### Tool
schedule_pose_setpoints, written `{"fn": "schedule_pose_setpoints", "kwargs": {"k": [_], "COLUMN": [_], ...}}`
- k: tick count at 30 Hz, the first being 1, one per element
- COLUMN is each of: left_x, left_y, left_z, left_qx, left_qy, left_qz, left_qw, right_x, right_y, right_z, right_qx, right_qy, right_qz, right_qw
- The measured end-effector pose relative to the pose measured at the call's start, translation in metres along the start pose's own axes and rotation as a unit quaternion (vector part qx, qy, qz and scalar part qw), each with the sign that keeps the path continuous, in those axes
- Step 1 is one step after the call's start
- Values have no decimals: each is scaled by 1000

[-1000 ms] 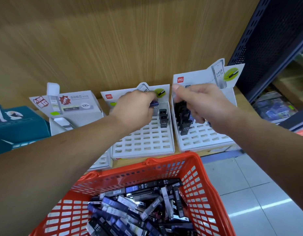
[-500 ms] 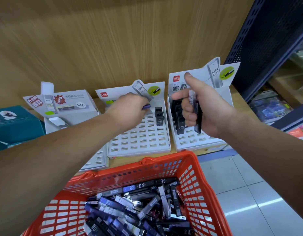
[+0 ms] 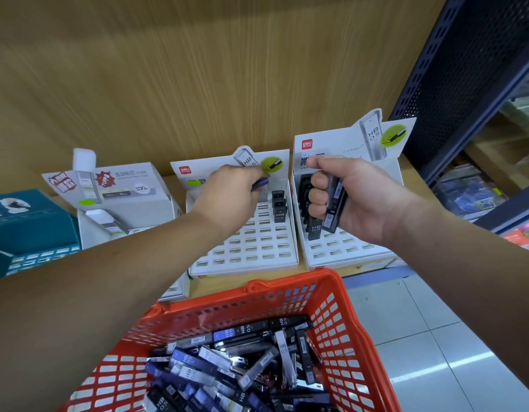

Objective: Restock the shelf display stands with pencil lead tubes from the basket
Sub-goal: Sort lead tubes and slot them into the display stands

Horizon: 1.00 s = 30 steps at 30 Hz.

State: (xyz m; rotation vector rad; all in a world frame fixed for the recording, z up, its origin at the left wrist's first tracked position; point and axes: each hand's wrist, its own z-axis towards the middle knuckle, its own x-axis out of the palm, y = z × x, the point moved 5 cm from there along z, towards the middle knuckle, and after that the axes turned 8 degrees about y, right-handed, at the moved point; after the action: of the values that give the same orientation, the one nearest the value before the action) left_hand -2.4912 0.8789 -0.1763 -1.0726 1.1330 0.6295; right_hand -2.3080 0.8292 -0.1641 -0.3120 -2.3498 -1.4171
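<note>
Fingers (image 3: pixel 318 201) round near-upright tubes (image 3: pixel 331 223) (right hand (image 3: pixel 362 200)), blue tube (image 3: pixel 260 183) pointing right

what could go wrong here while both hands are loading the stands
1. The right hand grips several black tubes at once; one may slip loose and knock over those already in the right stand.
2. The left hand holds a purple tube over the middle stand, whose standing tubes are black, so it may be the wrong stand.

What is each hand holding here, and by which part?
Left hand grips a purple tube, with only one end poking out. Right hand grips dark tubes round their upper halves, lower ends free.
</note>
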Motion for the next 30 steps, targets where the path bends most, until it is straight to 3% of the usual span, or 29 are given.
{"fn": "schedule_pose_setpoints", "kwargs": {"k": [4, 8, 10, 12, 15, 20, 26, 28, 30], "left_x": [2, -13, -22, -21, -12, -24, -33, -39, -50], "left_y": [3, -2, -15, -34, -55, -54, -52, -45, -34], "left_z": [-5, -9, -12, -19, -29, -23, -20, -18, -16], "left_qx": [-25, -8, -36, -71, -97, -30, 51, 39, 15], "left_qy": [20, -28, -13, 60, 120, 43, 33, 16, 8], "left_qz": [19, -143, -270, -385, -456, -408, -318, -316, -299], "left_qw": [999, 989, 962, 918, 877, 911, 946, 948, 954], "right_x": [6, 7, 8, 9, 13, 17, 22, 15, 4], "right_y": [2, 8, 12, 15, 18, 20, 17, 20, 24], "right_z": [1, 3, 5, 6, 7, 3, 2, -2, -9], "right_qx": [-23, -57, -72, -81, -89, -108, -87, -110, -122], "right_qy": [4, -19, -41, -72, -97, -142, -149, -190, -247], "right_qz": [5, 32, 54, 84, 126, 134, 211, 145, -12], "right_qw": [1000, 998, 995, 991, 983, 975, 962, 965, 961]}}
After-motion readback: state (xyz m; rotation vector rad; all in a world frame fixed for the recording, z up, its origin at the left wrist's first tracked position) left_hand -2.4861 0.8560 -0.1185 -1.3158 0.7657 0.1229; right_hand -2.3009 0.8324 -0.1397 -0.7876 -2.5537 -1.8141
